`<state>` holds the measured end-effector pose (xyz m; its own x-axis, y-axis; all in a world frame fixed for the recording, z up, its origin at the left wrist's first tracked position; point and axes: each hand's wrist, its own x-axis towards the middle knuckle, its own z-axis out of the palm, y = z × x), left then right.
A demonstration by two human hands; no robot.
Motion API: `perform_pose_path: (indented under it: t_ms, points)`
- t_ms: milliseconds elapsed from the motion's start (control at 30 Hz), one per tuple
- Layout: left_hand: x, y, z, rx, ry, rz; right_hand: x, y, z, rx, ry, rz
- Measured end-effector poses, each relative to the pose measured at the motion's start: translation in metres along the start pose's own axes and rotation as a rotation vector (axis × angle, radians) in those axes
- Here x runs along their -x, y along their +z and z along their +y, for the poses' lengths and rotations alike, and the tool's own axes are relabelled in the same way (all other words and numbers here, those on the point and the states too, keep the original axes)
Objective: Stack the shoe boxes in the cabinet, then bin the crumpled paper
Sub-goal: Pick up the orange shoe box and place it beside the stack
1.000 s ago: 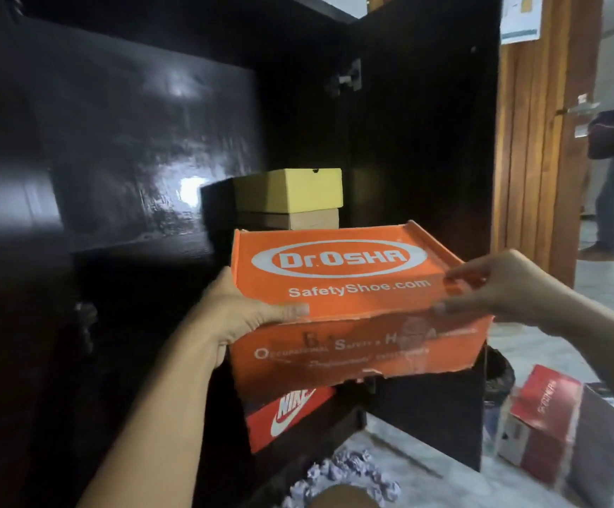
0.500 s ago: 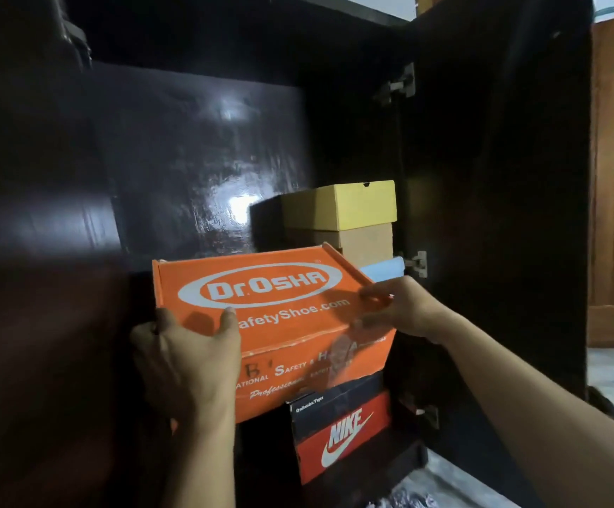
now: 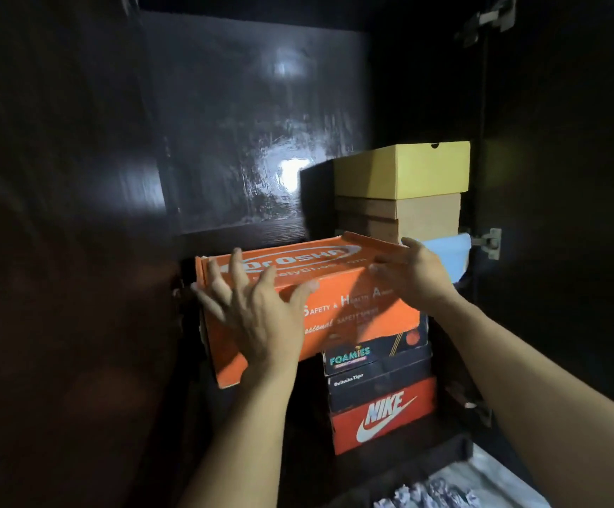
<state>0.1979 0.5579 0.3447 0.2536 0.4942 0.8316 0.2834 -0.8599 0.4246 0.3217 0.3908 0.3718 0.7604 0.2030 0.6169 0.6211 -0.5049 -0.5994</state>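
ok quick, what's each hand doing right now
Left hand: open, fingers spread, pressing the front of the orange box.
Right hand: open, straight fingers resting on the orange box's top right edge.

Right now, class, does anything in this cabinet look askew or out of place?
Yes. The orange Dr.Osha box overhangs the narrower black Foamies box to the left, sitting skewed on the stack. Both hands, left hand and right hand, press flat against it.
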Motion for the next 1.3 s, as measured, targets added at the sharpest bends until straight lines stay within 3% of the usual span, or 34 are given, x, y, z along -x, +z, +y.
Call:
perform_pose_path:
  t_ms: [100, 167, 300, 433, 967, 1067, 1133, 1200, 1300]
  points:
    - [-0.003, 0.007, 0.001, -0.096, 0.047, -0.021, -0.005, 0.022, -0.001, 0.245, -0.074, 0.06]
    - [-0.004, 0.014, -0.002, -0.171, 0.063, -0.09, -0.007, 0.036, -0.001, 0.251, -0.129, 0.068]
    - [-0.02, 0.035, -0.017, -0.226, 0.038, -0.13, -0.009, 0.058, -0.003, 0.337, -0.162, -0.062]
    - [-0.036, 0.052, -0.03, -0.294, 0.049, -0.206, -0.016, 0.071, -0.006, 0.357, -0.1, -0.223]
    - [-0.053, 0.069, -0.033, -0.409, 0.121, -0.352, -0.036, 0.073, -0.003, 0.323, -0.09, -0.418]
    - [-0.03, 0.074, -0.006, -0.303, 0.249, -0.29, -0.023, 0.041, 0.014, 0.344, -0.1, -0.375]
    - [-0.017, 0.078, 0.02, -0.193, 0.321, -0.346, -0.012, 0.014, 0.03, 0.343, -0.085, -0.352]
    - [-0.003, 0.085, 0.048, -0.028, 0.376, -0.449, 0.002, -0.02, 0.053, 0.409, 0.017, -0.357]
    - [0.025, 0.087, 0.098, 0.205, 0.429, -0.758, 0.031, -0.075, 0.084, 0.502, 0.16, -0.325]
